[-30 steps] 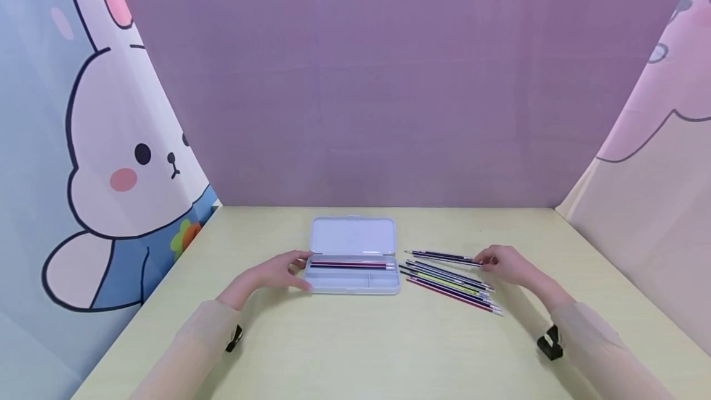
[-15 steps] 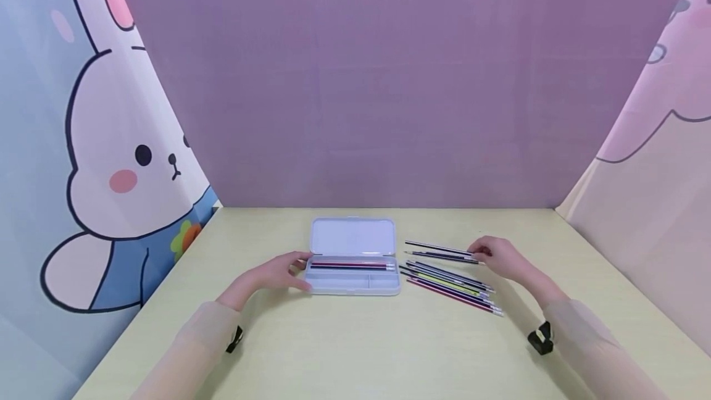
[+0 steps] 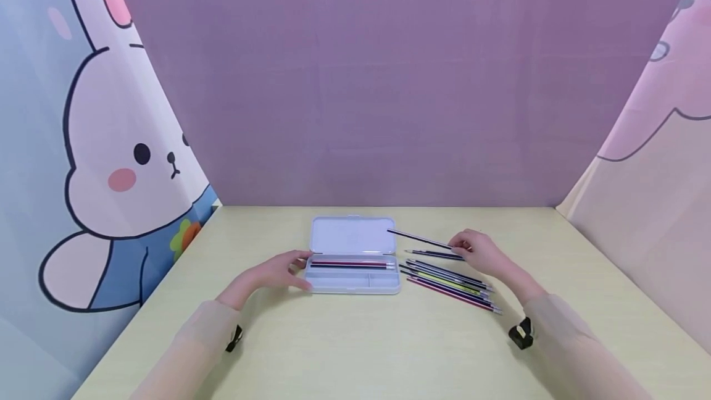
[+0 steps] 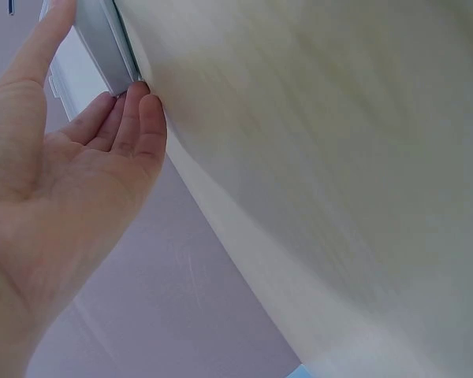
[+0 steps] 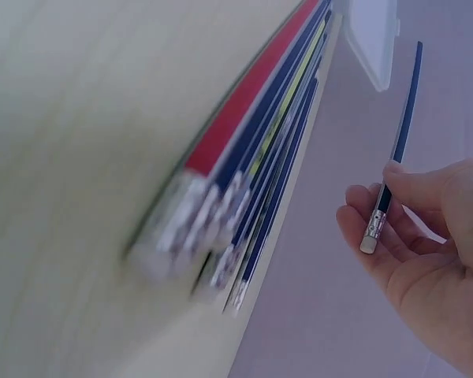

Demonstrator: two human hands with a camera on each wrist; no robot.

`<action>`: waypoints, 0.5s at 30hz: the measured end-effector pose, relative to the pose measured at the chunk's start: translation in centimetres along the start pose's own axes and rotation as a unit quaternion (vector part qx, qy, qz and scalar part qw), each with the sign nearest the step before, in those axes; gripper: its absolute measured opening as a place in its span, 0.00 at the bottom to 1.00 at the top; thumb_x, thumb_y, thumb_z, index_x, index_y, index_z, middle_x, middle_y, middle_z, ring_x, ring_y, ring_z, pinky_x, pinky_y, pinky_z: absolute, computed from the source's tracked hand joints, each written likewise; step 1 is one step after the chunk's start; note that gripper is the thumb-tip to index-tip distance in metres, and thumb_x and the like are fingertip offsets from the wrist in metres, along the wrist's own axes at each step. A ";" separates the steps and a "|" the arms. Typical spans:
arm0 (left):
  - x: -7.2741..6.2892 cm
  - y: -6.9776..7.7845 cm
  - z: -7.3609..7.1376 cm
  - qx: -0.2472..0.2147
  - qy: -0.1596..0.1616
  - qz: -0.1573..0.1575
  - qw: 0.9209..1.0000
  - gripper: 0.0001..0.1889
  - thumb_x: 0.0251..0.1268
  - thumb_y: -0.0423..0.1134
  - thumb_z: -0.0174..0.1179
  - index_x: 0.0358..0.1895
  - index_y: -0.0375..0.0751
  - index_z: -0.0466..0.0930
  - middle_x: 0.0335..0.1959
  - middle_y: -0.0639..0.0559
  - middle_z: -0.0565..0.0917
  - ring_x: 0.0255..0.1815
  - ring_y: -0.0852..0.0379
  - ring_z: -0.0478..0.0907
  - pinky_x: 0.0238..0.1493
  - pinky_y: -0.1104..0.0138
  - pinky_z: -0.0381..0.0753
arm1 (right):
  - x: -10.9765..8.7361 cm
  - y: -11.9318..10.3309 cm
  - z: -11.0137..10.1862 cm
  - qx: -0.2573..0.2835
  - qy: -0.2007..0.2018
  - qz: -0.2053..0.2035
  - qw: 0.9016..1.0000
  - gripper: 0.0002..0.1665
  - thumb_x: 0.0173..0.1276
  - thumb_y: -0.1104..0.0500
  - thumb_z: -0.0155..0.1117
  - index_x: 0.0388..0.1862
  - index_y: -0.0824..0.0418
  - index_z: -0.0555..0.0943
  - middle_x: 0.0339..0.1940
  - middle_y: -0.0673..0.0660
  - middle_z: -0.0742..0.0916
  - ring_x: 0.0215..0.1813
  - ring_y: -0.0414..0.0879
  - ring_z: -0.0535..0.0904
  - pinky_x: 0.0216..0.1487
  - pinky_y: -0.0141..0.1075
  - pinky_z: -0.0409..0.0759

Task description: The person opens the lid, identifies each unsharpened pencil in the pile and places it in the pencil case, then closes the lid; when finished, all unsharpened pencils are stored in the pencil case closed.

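Left of centre in the head view, the left hand (image 3: 276,271) holds the left end of a white pencil case (image 3: 340,286), thumb at the near corner and fingers round the far one, a span that probably serves to keep the light box from sliding. The case sits in the lower middle of the frame with its lid (image 3: 352,236) open toward the back, which leaves the compartments exposed; a red and a dark pencil (image 3: 350,263) lie lengthwise in the long rear compartment, seemingly because it suits their length. Just right of the case, loose pencils (image 3: 450,286) lie slanted in a loose fan, eraser ends toward the lower right, with more dark pencils (image 3: 436,255) just above them. Well apart from its partner, the right hand (image 3: 482,253) pinches a dark pencil (image 3: 419,239) near its eraser, raised clear of the table, so the long shaft points freely left and its far end overlaps the lid's edge in the picture; contact there cannot be told. Beneath everything is a pale, faintly grained table (image 3: 355,344). A rabbit-print cloth (image 3: 111,153) hangs at left, a plain purple backdrop (image 3: 355,79) across the top, and a pink-and-cream cloth (image 3: 655,184) at right.
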State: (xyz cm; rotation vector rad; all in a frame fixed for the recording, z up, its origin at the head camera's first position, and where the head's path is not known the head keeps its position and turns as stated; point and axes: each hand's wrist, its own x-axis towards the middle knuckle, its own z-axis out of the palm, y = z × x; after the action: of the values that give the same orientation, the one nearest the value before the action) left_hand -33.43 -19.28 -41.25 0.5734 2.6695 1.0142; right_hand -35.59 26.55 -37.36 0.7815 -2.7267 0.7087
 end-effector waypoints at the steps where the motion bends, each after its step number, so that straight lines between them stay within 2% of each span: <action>1: 0.0 0.0 0.0 0.000 0.000 -0.002 1.000 0.44 0.49 0.48 0.71 0.68 0.36 0.61 0.62 0.41 0.71 0.59 0.45 0.70 0.59 0.53 0.73 | 0.1 -0.2 0.2 0.003 0.000 0.000 1.000 0.05 0.63 0.69 0.60 0.38 0.66 0.82 0.30 0.53 0.81 0.34 0.44 0.76 0.36 0.37 0.78; 8: 0.0 -0.1 0.1 0.002 -0.001 -0.009 1.000 0.45 0.48 0.51 0.71 0.69 0.37 0.61 0.62 0.43 0.71 0.59 0.45 0.70 0.59 0.53 0.73 | 1.2 -1.6 1.4 0.025 -0.002 -0.012 1.000 0.05 0.64 0.68 0.60 0.38 0.66 0.81 0.31 0.53 0.80 0.35 0.43 0.76 0.37 0.35 0.80; 15: 0.0 -0.3 0.0 0.000 -0.004 0.001 1.000 0.45 0.48 0.50 0.71 0.68 0.36 0.61 0.62 0.42 0.71 0.58 0.45 0.70 0.58 0.52 0.73 | 2.1 -3.1 2.4 0.031 -0.010 -0.027 0.999 0.04 0.64 0.68 0.60 0.37 0.65 0.81 0.31 0.53 0.81 0.33 0.41 0.75 0.35 0.32 0.79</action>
State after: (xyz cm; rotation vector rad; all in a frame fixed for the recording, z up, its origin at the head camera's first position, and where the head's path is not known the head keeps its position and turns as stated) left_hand -33.55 -19.45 -41.50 0.5798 2.6638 1.0102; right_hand -35.83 22.11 -37.52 0.8782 -2.7024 0.7797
